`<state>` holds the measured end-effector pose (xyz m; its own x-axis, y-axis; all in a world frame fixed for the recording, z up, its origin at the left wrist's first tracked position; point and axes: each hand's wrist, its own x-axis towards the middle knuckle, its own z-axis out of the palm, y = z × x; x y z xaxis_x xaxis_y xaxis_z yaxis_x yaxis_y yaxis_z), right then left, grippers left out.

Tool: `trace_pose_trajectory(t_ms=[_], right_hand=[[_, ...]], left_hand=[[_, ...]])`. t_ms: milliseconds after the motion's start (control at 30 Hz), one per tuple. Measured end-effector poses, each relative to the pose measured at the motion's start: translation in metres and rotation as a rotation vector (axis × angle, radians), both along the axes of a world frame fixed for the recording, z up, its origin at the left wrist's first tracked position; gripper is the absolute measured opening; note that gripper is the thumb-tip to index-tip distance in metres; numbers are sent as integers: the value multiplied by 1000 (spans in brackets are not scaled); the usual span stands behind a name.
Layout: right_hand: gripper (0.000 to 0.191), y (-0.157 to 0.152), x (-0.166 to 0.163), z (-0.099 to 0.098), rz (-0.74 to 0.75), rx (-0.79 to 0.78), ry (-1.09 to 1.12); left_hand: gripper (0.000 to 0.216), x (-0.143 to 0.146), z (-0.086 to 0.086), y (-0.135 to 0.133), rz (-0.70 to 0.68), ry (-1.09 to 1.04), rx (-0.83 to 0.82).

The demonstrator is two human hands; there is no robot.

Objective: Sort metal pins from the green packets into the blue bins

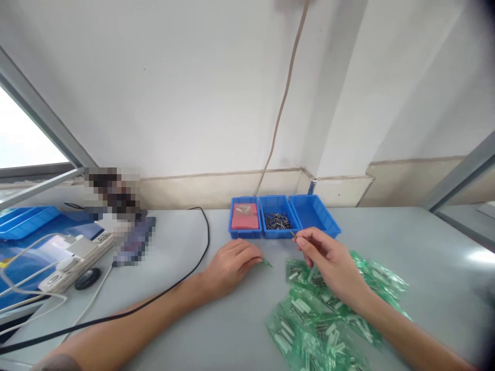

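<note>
My left hand (233, 264) rests low over the table, its fingers closed on a small green plastic bag (266, 263); only a corner of it shows. My right hand (328, 255) is raised in front of the blue bins, thumb and forefinger pinching a thin brass-coloured metal pin (293, 234). Just beyond it, the middle blue bin (279, 234) holds many slim metal pins (277, 221). Below and around my right wrist lies a heap of green plastic bags (309, 330) with white and metal pieces inside.
The left blue bin (246, 235) holds a pink pad (245, 219) with a small clear bag on top. Beside the middle bin stands the right blue bin (315, 214). A black cable (162, 294) crosses my left forearm. A power strip (62, 275) and a mouse (87, 278) lie at left.
</note>
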<state>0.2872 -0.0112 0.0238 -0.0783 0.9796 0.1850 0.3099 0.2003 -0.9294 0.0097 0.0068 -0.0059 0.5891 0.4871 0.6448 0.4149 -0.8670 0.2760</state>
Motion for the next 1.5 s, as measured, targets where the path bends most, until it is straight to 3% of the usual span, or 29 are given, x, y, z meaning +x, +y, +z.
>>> trace_pose_trajectory(t_ms=[333, 600, 900, 1500], right_hand=[[40, 1, 0, 5, -11, -131, 165], [35, 4, 1, 1, -10, -265, 520], [33, 2, -3, 11, 53, -315, 732], [33, 1, -3, 5, 71, -275, 638]], left_hand=[[10, -2, 0, 0, -53, 13, 97], [17, -5, 11, -7, -91, 210, 135], [19, -4, 9, -6, -146, 166, 136], [14, -2, 8, -6, -79, 182, 105]])
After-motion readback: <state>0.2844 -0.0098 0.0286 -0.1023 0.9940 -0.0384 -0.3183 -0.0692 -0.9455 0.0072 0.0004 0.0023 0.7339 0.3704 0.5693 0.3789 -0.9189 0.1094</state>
